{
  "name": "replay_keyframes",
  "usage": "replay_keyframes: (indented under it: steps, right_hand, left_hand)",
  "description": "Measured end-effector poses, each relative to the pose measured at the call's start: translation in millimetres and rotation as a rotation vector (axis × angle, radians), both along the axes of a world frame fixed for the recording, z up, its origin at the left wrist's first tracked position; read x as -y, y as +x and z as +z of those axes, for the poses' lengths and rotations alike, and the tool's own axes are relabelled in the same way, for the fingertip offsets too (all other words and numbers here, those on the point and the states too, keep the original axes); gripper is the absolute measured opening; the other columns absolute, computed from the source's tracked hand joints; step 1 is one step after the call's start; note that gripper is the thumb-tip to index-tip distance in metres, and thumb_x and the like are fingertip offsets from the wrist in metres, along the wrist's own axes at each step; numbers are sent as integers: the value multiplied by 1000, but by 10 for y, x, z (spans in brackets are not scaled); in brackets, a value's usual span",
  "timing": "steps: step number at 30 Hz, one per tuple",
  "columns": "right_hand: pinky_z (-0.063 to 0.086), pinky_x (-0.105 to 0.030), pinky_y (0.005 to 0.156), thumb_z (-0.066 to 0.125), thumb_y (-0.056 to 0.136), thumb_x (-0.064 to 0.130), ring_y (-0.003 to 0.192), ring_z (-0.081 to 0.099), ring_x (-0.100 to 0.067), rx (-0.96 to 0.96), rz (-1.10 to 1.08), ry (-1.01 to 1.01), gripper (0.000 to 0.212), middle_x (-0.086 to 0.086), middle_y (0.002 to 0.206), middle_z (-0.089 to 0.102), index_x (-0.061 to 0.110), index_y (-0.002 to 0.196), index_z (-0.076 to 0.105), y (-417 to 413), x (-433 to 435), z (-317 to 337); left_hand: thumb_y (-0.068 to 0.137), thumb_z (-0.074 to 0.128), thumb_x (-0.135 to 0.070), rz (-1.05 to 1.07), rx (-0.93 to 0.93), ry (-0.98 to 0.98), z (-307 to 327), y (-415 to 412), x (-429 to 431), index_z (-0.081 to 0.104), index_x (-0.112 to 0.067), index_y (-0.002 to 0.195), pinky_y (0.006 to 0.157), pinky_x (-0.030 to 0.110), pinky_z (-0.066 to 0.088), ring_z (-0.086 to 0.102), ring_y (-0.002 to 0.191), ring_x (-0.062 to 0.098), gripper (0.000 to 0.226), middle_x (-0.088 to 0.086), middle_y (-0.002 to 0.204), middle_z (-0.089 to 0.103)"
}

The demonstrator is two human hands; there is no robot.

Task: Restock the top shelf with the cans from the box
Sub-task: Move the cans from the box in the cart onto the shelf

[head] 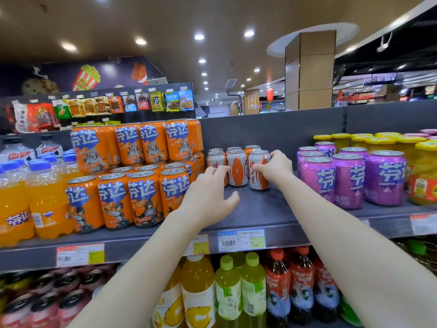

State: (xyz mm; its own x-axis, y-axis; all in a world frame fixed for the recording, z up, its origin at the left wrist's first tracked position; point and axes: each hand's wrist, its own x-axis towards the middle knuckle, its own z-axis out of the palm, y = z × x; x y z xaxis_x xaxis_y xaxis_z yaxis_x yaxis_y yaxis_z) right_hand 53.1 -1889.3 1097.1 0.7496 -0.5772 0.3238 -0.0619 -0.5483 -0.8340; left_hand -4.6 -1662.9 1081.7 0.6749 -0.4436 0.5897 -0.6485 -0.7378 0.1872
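Note:
Several small white-and-orange cans (237,170) stand in a cluster at the back of the dark grey top shelf (260,209). My right hand (276,168) grips the front right can (259,182), thumb across its face and fingers round its far side. My left hand (208,192) reaches in with its fingers stretched out and its thumb spread wide. Its fingertips touch the front left can (215,160). The box is out of view.
Orange cans (144,195) are stacked two high just left of the cluster, beside orange soda bottles (47,204). Purple cans (347,178) and yellow-lidded jars (423,171) stand to the right. Bare shelf lies in front of the cluster. Bottles (227,287) fill the shelf below.

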Motion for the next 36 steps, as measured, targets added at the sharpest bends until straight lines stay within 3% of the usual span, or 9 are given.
replay_keyframes:
  steps: [7, 15, 20, 24, 26, 30, 36]
  right_hand:
    - [54, -42, 98, 78, 83, 43, 116, 63, -27, -57, 15, -59, 40, -5, 119, 71, 22, 116, 69, 260, 131, 9]
    - [46, -37, 85, 66, 92, 44, 116, 60, -31, -100, -3, -146, 35, -7, 123, 67, 22, 118, 59, 441, 126, -63]
    - [47, -39, 92, 61, 96, 42, 121, 58, -32, -122, 43, -176, 40, -9, 130, 64, 19, 127, 55, 418, 120, -36]
    - [49, -42, 95, 63, 96, 44, 125, 57, -34, -145, 33, -138, 56, -12, 137, 60, 15, 141, 44, 343, 59, -57]
    - [50, -41, 88, 62, 94, 44, 120, 59, -34, -156, 1, -274, 50, -10, 130, 64, 17, 134, 49, 261, 28, -60]
    - [48, -36, 72, 60, 89, 22, 109, 63, -34, -152, -60, -506, 33, -9, 116, 68, 18, 121, 53, -30, -103, 56]
    - [56, -38, 77, 56, 87, 17, 105, 65, -31, -111, 27, -678, 41, -7, 118, 70, 21, 126, 64, -667, -544, 224]
  left_hand:
    - [96, 60, -47, -27, 37, -13, -40, -27, -36, 36, -25, 156, 103, 39, 50, 50, 133, 21, 69, -2, 150, 47]
    - [98, 59, -44, -60, 44, -20, 9, -34, -32, 34, -26, 157, 107, 39, 48, 48, 135, 20, 67, -2, 150, 47]
    - [98, 59, -42, -66, 17, -26, 2, 0, -47, 36, -24, 156, 106, 39, 48, 48, 135, 21, 66, -1, 150, 47]
    - [98, 60, -41, -79, -8, -23, -19, -27, -83, 37, -23, 156, 108, 41, 47, 47, 137, 22, 65, 0, 153, 46]
    - [97, 60, -40, -93, -10, -24, -16, -50, -93, 39, -22, 155, 108, 43, 47, 48, 136, 23, 64, 1, 151, 47]
    - [96, 62, -37, -112, 0, -70, 45, -102, -104, 44, -20, 151, 106, 43, 48, 52, 132, 23, 60, 2, 145, 52]
    - [87, 60, -40, -118, 79, -68, 149, -261, -219, 53, -18, 133, 92, 48, 53, 59, 112, 30, 51, 6, 124, 59]
